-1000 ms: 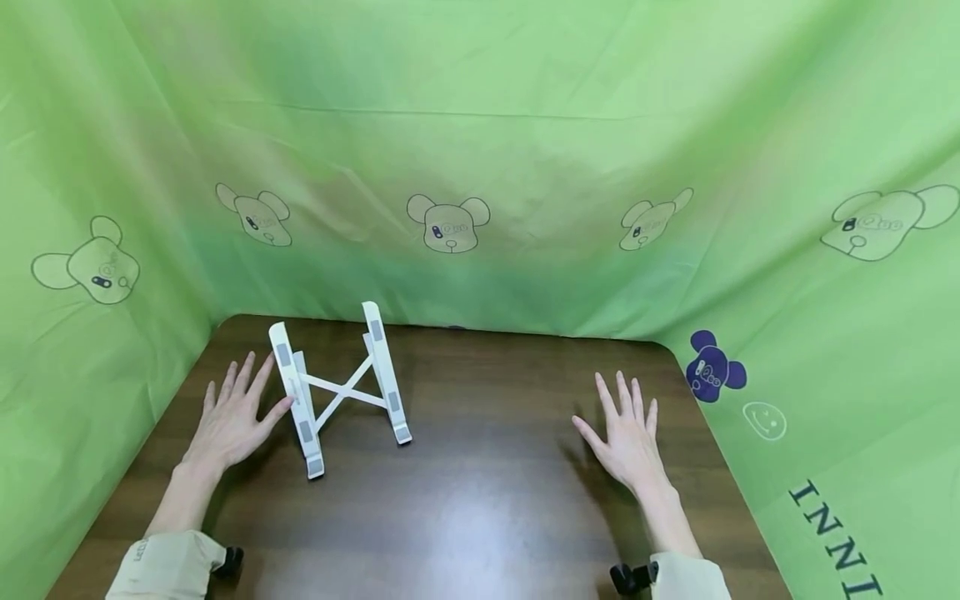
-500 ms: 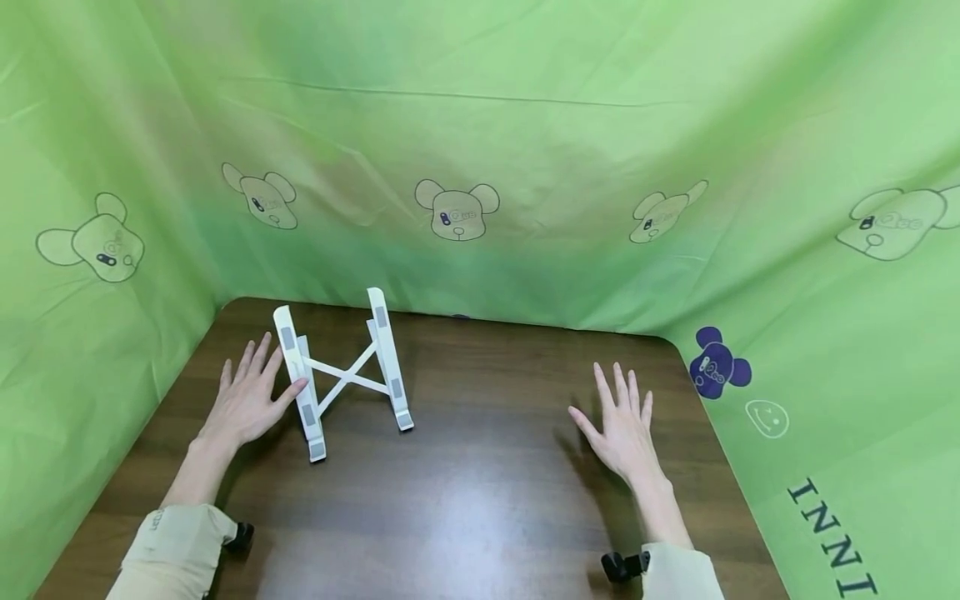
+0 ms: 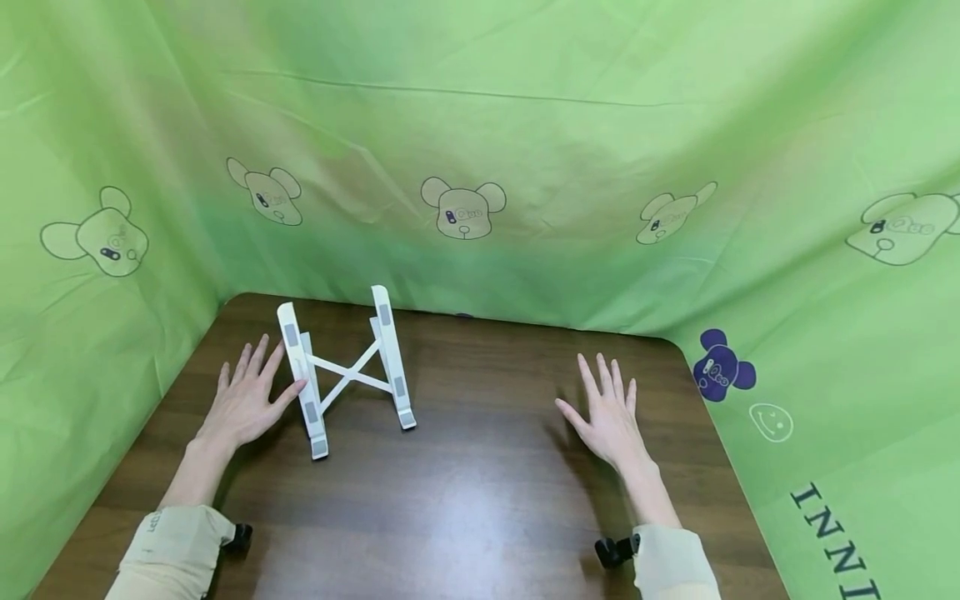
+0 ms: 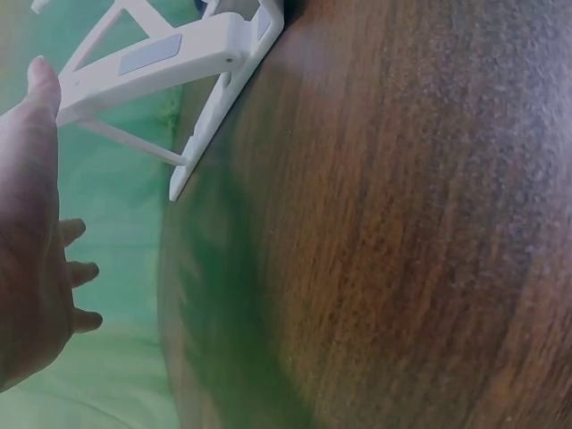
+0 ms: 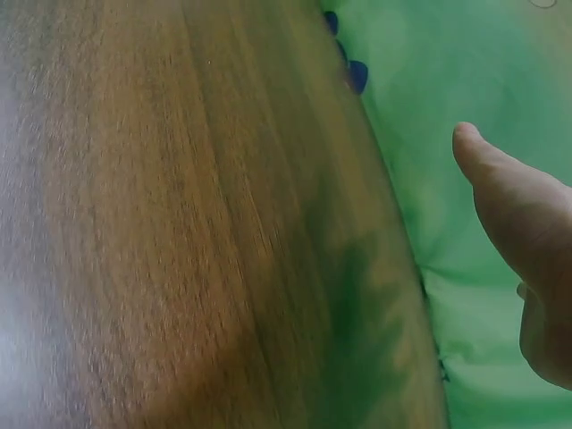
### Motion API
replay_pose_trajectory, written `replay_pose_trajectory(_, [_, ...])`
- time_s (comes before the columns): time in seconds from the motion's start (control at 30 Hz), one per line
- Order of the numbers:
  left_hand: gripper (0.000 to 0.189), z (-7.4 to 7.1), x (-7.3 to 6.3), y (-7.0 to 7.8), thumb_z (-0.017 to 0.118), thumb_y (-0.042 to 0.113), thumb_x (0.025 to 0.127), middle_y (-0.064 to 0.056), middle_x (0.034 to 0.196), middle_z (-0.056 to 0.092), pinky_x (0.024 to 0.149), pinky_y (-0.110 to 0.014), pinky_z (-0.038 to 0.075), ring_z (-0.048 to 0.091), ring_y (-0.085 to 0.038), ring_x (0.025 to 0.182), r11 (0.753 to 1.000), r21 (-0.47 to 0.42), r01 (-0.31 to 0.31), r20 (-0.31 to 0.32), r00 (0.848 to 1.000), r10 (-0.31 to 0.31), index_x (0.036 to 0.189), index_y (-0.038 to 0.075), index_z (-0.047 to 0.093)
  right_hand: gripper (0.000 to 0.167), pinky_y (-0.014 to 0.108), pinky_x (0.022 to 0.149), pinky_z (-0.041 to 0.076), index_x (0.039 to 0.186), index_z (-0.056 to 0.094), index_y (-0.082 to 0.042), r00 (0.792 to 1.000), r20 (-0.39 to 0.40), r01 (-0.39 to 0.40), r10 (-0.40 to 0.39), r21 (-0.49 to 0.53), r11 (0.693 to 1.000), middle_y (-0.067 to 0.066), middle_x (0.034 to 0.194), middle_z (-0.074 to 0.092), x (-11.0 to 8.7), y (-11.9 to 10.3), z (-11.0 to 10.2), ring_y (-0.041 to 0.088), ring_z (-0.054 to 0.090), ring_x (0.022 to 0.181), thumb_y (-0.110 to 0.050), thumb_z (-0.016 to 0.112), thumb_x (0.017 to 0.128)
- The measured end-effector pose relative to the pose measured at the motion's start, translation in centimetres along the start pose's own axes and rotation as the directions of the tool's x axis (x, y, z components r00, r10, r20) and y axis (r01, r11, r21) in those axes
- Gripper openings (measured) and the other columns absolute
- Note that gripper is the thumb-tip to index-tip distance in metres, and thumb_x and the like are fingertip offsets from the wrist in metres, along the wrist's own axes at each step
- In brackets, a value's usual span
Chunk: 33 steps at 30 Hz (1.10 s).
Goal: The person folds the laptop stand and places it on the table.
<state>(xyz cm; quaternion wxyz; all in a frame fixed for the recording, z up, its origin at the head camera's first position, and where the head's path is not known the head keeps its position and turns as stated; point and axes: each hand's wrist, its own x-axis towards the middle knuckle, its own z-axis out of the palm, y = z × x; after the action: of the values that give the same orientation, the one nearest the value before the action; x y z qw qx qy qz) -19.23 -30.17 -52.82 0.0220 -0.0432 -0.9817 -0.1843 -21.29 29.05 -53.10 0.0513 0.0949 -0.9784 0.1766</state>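
Note:
A white folding laptop stand (image 3: 351, 375) with grey pads and crossed bars stands unfolded on the left half of the table. My left hand (image 3: 243, 400) is right at its left side, fingers spread and straight, the thumb overlapping the near rail in the head view. In the left wrist view the thumb tip (image 4: 43, 80) lies close by the white rail (image 4: 161, 63). Away to the right, my right hand (image 3: 609, 421) hovers over the table with spread fingers and holds nothing. The right wrist view shows its thumb (image 5: 487, 170) and the hand's shadow on the wood.
The brown wooden table (image 3: 480, 467) has rounded far corners. A green cloth (image 3: 465, 133) printed with bear heads encloses it at the back and both sides. Black camera mounts (image 3: 617, 550) sit at both wrists.
The right hand has drifted a little to the left. The left hand and the stand keep nearly the same places relative to each other, while the head view has shifted slightly.

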Motion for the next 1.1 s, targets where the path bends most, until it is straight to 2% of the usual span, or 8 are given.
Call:
replay_pose_trajectory(0.17, [0.093, -0.1, -0.1, 0.2, 0.045, 0.066, 0.112, -0.033, 0.181, 0.011, 0.126, -0.086, 0.018, 0.018, -0.064, 0.163, 0.999, -0.05, 0.016, 0.017, 1.0, -0.016, 0.178, 0.012, 0.009, 0.093, 0.082, 0.132, -0.001, 0.179, 0.007, -0.025, 1.0, 0.008, 0.009, -0.009, 0.021, 1.0, 0.027, 0.184, 0.01, 0.5, -0.6, 0.5, 0.052, 0.002, 0.171, -0.054, 0.062, 0.109])
replay_pose_trajectory(0.27, [0.095, -0.1, -0.2, 0.0, 0.05, 0.062, 0.112, -0.037, 0.177, 0.022, 0.125, -0.084, 0.026, 0.027, -0.064, 0.16, 0.983, -0.18, 0.025, 0.036, 0.999, -0.019, 0.178, 0.014, 0.002, 0.092, 0.083, 0.131, 0.004, 0.179, 0.009, -0.021, 1.0, 0.008, 0.021, -0.022, 0.066, 0.998, 0.029, 0.183, 0.013, 0.9, -1.2, 0.9, 0.055, 0.006, 0.17, -0.051, 0.061, 0.11])
replay_pose_trajectory(0.37, [0.095, 0.1, -0.3, -0.5, 0.057, 0.056, 0.111, -0.04, 0.158, 0.051, 0.117, -0.078, 0.042, 0.053, -0.061, 0.144, 0.934, -0.358, 0.012, 0.021, 1.0, -0.004, 0.178, 0.012, 0.006, 0.09, 0.084, 0.13, 0.009, 0.179, 0.008, -0.018, 0.999, 0.02, 0.044, -0.048, 0.171, 0.984, 0.031, 0.181, 0.017, 1.3, -2.1, 1.5, 0.058, 0.013, 0.167, -0.047, 0.061, 0.111])
replay_pose_trajectory(0.47, [0.091, 0.5, -0.4, -1.0, 0.064, 0.047, 0.111, -0.036, 0.128, 0.072, 0.101, -0.052, 0.062, 0.077, -0.039, 0.111, 0.859, -0.513, -0.014, -0.001, 1.0, 0.016, 0.176, 0.005, 0.016, 0.088, 0.08, 0.129, 0.025, 0.179, 0.01, -0.021, 0.997, 0.015, 0.067, -0.075, 0.31, 0.948, 0.032, 0.175, 0.033, 1.7, -3.2, 2.2, 0.056, 0.032, 0.162, -0.045, 0.062, 0.112])
replay_pose_trajectory(0.6, [0.084, 0.6, -0.3, -1.0, 0.061, 0.032, 0.114, -0.038, 0.127, 0.072, 0.087, -0.022, 0.062, 0.076, -0.006, 0.094, 0.713, -0.7, 0.036, 0.072, 0.997, 0.02, 0.173, -0.004, 0.013, 0.081, 0.07, 0.119, 0.048, 0.177, 0.019, -0.014, 0.994, 0.015, 0.089, -0.113, 0.522, 0.849, 0.035, 0.152, 0.061, 2.7, -5.1, 3.4, 0.053, 0.06, 0.141, -0.031, 0.064, 0.112])
replay_pose_trajectory(0.7, [0.079, 0.3, -0.3, -0.3, 0.054, 0.023, 0.117, -0.039, 0.134, 0.068, 0.091, -0.02, 0.063, 0.074, 0.001, 0.096, 0.617, -0.777, 0.122, 0.157, 0.988, 0.003, 0.173, -0.006, 0.007, 0.073, 0.058, 0.112, 0.059, 0.173, 0.023, 0.001, 0.99, 0.069, 0.045, -0.125, 0.68, 0.732, 0.039, 0.141, 0.066, 4.2, -6.8, 4.2, 0.054, 0.069, 0.128, -0.013, 0.062, 0.112])
replay_pose_trajectory(0.9, [0.076, 0.4, -0.1, 0.0, 0.053, 0.018, 0.117, -0.01, 0.125, 0.074, 0.094, -0.021, 0.064, 0.073, 0.002, 0.098, 0.509, -0.843, 0.174, 0.192, 0.981, -0.017, 0.174, -0.004, 0.009, 0.062, 0.044, 0.103, 0.066, 0.17, 0.024, 0.009, 0.958, 0.252, -0.152, -0.134, 0.847, 0.509, 0.045, 0.144, 0.061, 7.3, -10.4, 5.7, 0.054, 0.071, 0.126, -0.004, 0.051, 0.115])
replay_pose_trajectory(1.1, [0.077, 0.6, -0.2, 0.0, 0.056, 0.017, 0.116, 0.009, 0.113, 0.074, 0.092, -0.022, 0.066, 0.075, 0.0, 0.1, 0.402, -0.898, 0.18, 0.192, 0.981, -0.012, 0.174, -0.004, 0.01, 0.063, 0.04, 0.105, 0.065, 0.173, 0.025, 0.001, 0.913, 0.373, -0.29, -0.165, 0.879, 0.379, 0.038, 0.148, 0.062, 9.7, -13.7, 6.5, 0.033, 0.079, 0.119, -0.011, 0.052, 0.116])
